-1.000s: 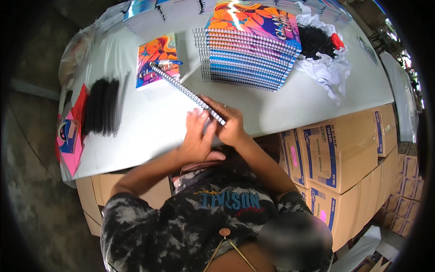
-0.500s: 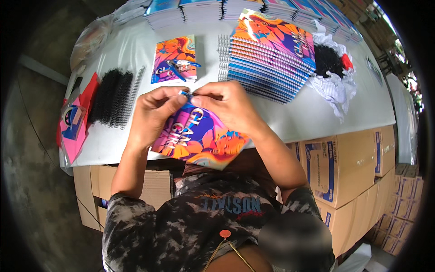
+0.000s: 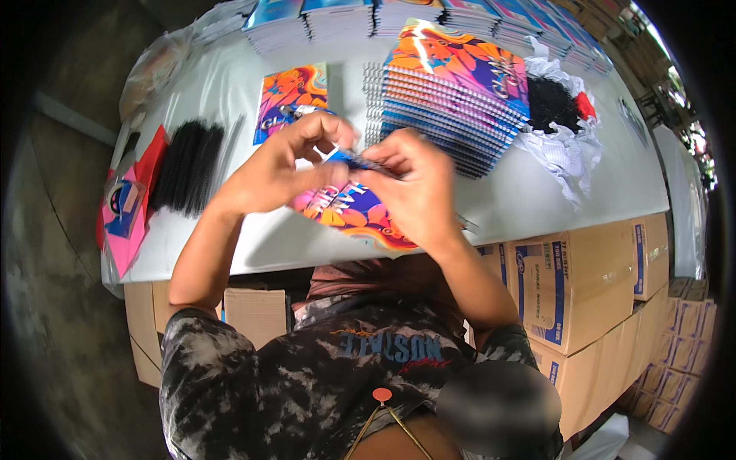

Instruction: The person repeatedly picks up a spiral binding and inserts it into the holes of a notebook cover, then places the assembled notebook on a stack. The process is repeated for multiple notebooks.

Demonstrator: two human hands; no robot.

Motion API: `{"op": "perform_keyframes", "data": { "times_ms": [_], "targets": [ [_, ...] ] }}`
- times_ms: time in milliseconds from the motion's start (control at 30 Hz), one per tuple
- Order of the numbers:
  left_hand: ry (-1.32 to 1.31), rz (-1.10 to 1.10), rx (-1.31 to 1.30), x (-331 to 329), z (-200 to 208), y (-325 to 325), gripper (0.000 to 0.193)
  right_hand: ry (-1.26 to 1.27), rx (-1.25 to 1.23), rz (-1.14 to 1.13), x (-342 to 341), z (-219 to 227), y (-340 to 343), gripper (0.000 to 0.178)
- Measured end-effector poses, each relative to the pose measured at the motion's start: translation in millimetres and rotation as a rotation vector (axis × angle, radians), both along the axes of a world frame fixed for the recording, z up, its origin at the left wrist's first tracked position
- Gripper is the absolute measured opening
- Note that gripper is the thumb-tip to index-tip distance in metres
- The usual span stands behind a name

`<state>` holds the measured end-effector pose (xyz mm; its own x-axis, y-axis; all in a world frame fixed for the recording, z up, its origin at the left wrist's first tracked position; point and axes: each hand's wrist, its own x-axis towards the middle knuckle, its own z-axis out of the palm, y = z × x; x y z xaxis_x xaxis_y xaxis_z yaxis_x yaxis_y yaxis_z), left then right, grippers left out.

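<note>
Above the near edge of the table I hold a spiral notebook [image 3: 349,213] with a colourful orange, pink and purple cover, tilted. My left hand [image 3: 284,169] has its thumb and fingers curled round the notebook's blue upper edge. My right hand [image 3: 414,184] grips the same edge, where a dark coil shows; its fingers are blurred. A little wire-like end shows beyond my right wrist. Behind my left hand lies another notebook [image 3: 295,83] with the same cover art. Blue-handled pliers [image 3: 295,113] rest on it, mostly hidden by my fingers.
At the right stands a fanned stack of spiral notebooks [image 3: 452,100], beside black coils in crumpled white paper [image 3: 563,161]. Black spiral coils [image 3: 188,165] lie left, near pink and red sheets [image 3: 130,222]. More notebook stacks [image 3: 337,19] line the back; cardboard boxes [image 3: 575,284] stand below.
Both hands have moved up and to the right with the notebook, whose cover has swung further over the table. My left hand now covers most of the pliers.
</note>
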<state>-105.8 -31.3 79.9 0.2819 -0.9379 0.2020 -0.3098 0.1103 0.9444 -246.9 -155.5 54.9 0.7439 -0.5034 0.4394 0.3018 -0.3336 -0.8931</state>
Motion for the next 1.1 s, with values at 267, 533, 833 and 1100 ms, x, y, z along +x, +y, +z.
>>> {"op": "perform_keyframes", "data": {
  "times_ms": [267, 533, 833, 1100],
  "targets": [
    [-0.192, 0.639, -0.546, -7.0, 78.7, -98.8, 0.026, -0.56, -0.005, -0.651, -56.4, 46.0, -111.5, 0.053],
    [-0.74, 0.684, -0.222, 79.7, -36.9, -193.0, 0.032, -0.301, 0.068, -0.539, -0.5, -46.9, -171.7, 0.048],
    [-0.284, 0.94, -0.337, 35.7, -45.2, -175.5, 0.029, -0.324, -0.06, -0.863, 17.9, -47.5, -151.5, 0.032],
    [-0.857, 0.668, 0.218, 131.0, -67.1, -7.1, 0.039, -0.294, -0.181, -1.021, -64.6, -86.0, -135.9, 0.03]
  ]
}}
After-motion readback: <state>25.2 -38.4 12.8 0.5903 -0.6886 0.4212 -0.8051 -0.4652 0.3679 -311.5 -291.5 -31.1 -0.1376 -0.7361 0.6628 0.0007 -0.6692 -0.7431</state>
